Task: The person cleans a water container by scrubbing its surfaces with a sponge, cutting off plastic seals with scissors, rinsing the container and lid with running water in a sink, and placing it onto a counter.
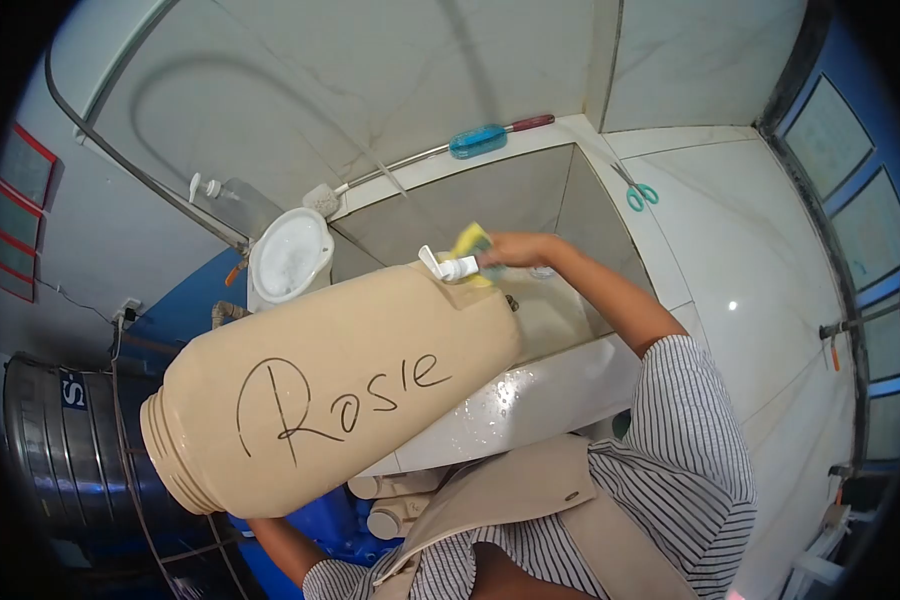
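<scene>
A large beige container [340, 380] with "Rosie" written on it lies tilted across the near side of the sink basin [595, 240], its threaded mouth at the lower left. A white tap [457, 268] sticks out near its upper right end. My right hand [518, 250] is closed on a yellow and green sponge [473, 240], held against the container's end beside the tap. Of my left arm only the forearm shows, below the container's mouth end; the left hand is hidden behind the container.
A white basin [292, 256] and pump bottle [235, 200] stand at the left. A long-handled brush [400, 160] and blue bottle [478, 141] lie on the back ledge, scissors [634, 188] on the right ledge. Dark tank [65, 430] lower left; more beige containers [395, 515] below.
</scene>
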Demonstrator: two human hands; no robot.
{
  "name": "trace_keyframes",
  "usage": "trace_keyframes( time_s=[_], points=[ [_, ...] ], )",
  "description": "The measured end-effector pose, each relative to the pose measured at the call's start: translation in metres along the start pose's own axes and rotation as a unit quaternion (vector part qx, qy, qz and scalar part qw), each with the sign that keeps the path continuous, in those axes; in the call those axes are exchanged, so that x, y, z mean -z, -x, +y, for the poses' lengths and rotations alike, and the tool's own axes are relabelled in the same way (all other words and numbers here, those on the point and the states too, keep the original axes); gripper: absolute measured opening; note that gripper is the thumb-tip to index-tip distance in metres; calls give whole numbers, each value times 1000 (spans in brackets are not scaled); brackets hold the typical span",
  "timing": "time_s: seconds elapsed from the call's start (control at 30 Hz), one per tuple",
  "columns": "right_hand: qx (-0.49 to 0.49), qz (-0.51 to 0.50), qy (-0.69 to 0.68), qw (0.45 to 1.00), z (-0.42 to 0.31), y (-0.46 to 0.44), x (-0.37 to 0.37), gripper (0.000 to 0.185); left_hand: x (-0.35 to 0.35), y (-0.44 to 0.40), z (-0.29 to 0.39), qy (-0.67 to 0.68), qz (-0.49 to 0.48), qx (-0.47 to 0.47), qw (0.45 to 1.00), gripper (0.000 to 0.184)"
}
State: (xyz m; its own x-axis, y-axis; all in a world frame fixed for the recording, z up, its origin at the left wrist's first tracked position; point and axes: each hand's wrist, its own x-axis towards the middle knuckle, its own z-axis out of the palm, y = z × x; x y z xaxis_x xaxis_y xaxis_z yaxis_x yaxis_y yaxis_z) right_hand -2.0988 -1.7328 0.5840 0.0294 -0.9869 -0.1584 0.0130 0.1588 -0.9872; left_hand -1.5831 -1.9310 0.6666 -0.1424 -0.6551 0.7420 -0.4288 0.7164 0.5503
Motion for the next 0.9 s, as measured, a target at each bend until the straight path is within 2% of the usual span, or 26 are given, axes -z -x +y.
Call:
trace_keyframes(
  time_s=[0.07,0.13,0.23,0.3,0.37,0.4,0.43,0.5,0.53,0.6,0.63,0.7,0.73,0.8,0.83,0.9],
  points=[
    [14,10,39,999,3,10,-5,38,1,1,0,-2,0,4,1000,32],
    [6,110,136,985,-7,18,-13,35,0,2,-1,-3,-1,6,1000,33],
    [48,153,142,977,-5,16,-19,35,-3,0,0,-1,-7,6,1000,33],
    [59,125,148,979,9,20,2,33,-2,-1,0,0,-7,4,1000,34],
    [138,90,355,920,15,27,26,30,-1,-1,0,0,-3,3,1000,34],
    [77,104,287,949,-5,37,24,27,0,-2,1,-1,-3,2,1000,34],
    [78,103,289,949,-24,43,19,27,0,0,0,-1,-3,4,1000,34],
    [162,94,249,950,-48,47,2,29,1,1,1,-2,-4,5,1000,35],
    [162,92,249,950,-47,44,-6,29,2,1,1,-2,-3,5,1000,35],
    [143,81,358,919,-46,41,-23,27,2,1,2,-3,-2,5,1000,35],
    [144,79,361,918,-43,44,-18,27,2,2,2,-3,-1,4,1000,35],
    [110,157,480,856,-41,54,-8,29,4,5,2,-2,5,6,1000,36],
    [110,154,482,856,-40,54,-6,29,5,5,2,-3,7,7,1000,36],
    [71,219,276,933,-72,59,-11,31,3,8,2,1,10,6,1000,36],
    [68,217,278,933,-84,57,-20,31,3,8,1,1,8,9,1000,37],
    [84,141,247,955,-106,37,-42,33,2,8,0,3,9,11,1000,37]
  ],
)
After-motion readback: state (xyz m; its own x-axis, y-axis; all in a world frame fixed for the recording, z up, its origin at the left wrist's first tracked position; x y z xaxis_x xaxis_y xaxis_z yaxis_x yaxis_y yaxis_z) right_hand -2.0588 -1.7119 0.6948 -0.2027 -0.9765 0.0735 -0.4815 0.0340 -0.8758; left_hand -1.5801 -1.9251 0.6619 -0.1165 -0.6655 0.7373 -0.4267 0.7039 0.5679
